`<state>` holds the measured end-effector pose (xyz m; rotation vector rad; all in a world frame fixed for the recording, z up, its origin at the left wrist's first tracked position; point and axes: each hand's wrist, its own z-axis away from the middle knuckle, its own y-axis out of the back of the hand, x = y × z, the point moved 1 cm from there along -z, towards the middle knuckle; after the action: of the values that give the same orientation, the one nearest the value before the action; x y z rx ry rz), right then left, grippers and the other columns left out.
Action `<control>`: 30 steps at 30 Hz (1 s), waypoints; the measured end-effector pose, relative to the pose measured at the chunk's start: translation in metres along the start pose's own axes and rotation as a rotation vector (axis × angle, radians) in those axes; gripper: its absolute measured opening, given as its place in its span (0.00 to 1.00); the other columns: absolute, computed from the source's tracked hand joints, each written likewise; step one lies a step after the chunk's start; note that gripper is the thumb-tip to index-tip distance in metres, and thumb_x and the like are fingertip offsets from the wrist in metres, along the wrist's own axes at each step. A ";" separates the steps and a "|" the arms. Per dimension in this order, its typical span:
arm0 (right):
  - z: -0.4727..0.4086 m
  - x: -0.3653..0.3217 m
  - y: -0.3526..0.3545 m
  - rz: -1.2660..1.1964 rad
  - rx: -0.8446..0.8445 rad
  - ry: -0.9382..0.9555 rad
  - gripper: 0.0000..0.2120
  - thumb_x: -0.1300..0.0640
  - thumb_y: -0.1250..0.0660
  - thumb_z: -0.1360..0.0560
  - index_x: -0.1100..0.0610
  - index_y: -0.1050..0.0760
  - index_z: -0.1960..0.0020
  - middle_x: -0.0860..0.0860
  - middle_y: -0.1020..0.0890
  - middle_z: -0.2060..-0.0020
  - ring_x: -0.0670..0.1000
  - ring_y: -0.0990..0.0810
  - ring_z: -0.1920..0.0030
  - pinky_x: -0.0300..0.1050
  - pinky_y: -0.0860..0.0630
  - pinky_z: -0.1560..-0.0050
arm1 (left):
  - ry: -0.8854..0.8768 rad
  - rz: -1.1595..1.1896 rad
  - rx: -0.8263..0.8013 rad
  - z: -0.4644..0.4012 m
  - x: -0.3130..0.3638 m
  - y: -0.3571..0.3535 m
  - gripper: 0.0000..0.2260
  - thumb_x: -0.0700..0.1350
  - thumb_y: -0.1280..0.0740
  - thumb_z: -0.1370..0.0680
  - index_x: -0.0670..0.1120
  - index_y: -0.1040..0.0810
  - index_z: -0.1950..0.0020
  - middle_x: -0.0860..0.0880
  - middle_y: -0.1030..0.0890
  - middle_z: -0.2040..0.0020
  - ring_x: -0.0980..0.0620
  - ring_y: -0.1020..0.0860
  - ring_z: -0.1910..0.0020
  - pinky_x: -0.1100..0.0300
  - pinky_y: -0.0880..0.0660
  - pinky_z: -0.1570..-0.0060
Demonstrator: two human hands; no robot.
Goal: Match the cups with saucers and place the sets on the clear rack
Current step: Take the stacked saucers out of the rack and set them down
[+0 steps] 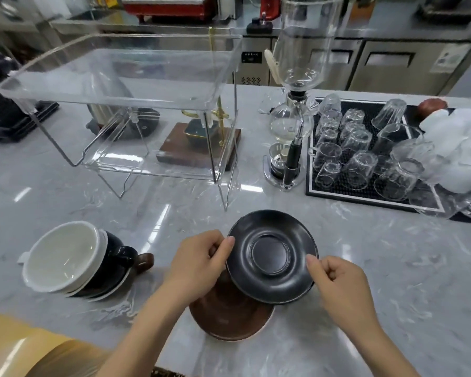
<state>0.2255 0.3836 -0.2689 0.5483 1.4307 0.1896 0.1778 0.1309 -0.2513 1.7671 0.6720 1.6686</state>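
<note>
1. Head view: both hands hold one black saucer [272, 257] above the marble table [365, 268], near its front edge.
2. The left hand [199, 261] pinches the saucer's left rim; its thumb lies on the upper face at the rim, and the other fingers [215, 247] curl beneath the edge.
3. The right hand [337, 281] pinches the right rim; its thumb tip rests on the upper face, with the remaining fingers folded under and behind the edge.
4. The black saucer sits between the two hands, face up and tilted a little, its centre ring fully visible.
5. A brown saucer [229, 317] lies on the table directly below, partly covered by the black one and by the left wrist.
6. To the left, well apart from the hands, stands a leaning stack of cups [74, 259]: a white cup on top with its mouth turned toward the camera, a black cup beneath it, and a brown handle poking out on the right.
7. The clear rack [120, 74] stands farther back on the table, left of centre; its top shelf and lower shelf hold no cups or saucers.
8. A glass siphon brewer [294, 118] stands right of the rack, and beside it a black mat [337, 190] carries upturned glasses [362, 148].
</note>
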 end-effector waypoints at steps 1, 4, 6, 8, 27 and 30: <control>-0.003 0.003 0.007 -0.004 0.017 -0.011 0.25 0.53 0.31 0.23 0.58 0.37 0.74 0.45 0.37 0.79 0.45 0.39 0.76 0.37 0.40 0.73 | -0.026 0.007 -0.021 -0.009 0.006 -0.005 0.19 0.53 0.36 0.19 0.50 0.29 0.69 0.53 0.26 0.74 0.56 0.26 0.70 0.60 0.33 0.67; -0.010 0.012 0.025 0.023 0.065 -0.043 0.25 0.53 0.31 0.23 0.57 0.38 0.73 0.46 0.38 0.78 0.46 0.40 0.75 0.40 0.40 0.71 | -0.095 0.003 -0.080 -0.031 0.023 -0.021 0.18 0.52 0.35 0.19 0.50 0.29 0.69 0.51 0.27 0.73 0.53 0.26 0.69 0.55 0.30 0.64; -0.013 0.022 0.038 0.050 0.118 -0.057 0.25 0.53 0.31 0.23 0.58 0.38 0.73 0.48 0.38 0.77 0.46 0.40 0.74 0.40 0.41 0.72 | -0.138 -0.033 -0.142 -0.045 0.036 -0.035 0.18 0.52 0.36 0.19 0.51 0.29 0.69 0.52 0.27 0.72 0.53 0.26 0.68 0.55 0.31 0.64; -0.013 0.030 0.046 0.081 0.149 -0.069 0.26 0.53 0.31 0.23 0.61 0.39 0.72 0.50 0.38 0.76 0.46 0.40 0.74 0.39 0.42 0.72 | -0.172 -0.049 -0.188 -0.054 0.045 -0.047 0.17 0.52 0.36 0.19 0.50 0.28 0.68 0.52 0.26 0.72 0.52 0.26 0.68 0.55 0.31 0.63; -0.005 0.066 0.064 0.385 0.160 -0.154 0.25 0.50 0.33 0.23 0.60 0.35 0.73 0.51 0.32 0.79 0.52 0.33 0.74 0.49 0.33 0.71 | -0.239 -0.271 -0.323 -0.068 0.053 -0.104 0.18 0.56 0.38 0.19 0.48 0.25 0.66 0.50 0.21 0.68 0.45 0.22 0.63 0.54 0.33 0.55; -0.004 0.067 0.063 0.395 0.157 -0.158 0.25 0.49 0.33 0.23 0.64 0.34 0.72 0.51 0.32 0.78 0.52 0.32 0.74 0.49 0.34 0.71 | -0.244 -0.276 -0.313 -0.067 0.051 -0.104 0.18 0.56 0.38 0.19 0.46 0.23 0.64 0.48 0.19 0.67 0.46 0.21 0.63 0.54 0.32 0.54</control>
<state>0.2437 0.4689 -0.2993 0.9541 1.1793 0.3411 0.1197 0.2454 -0.2907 1.5414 0.4880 1.2702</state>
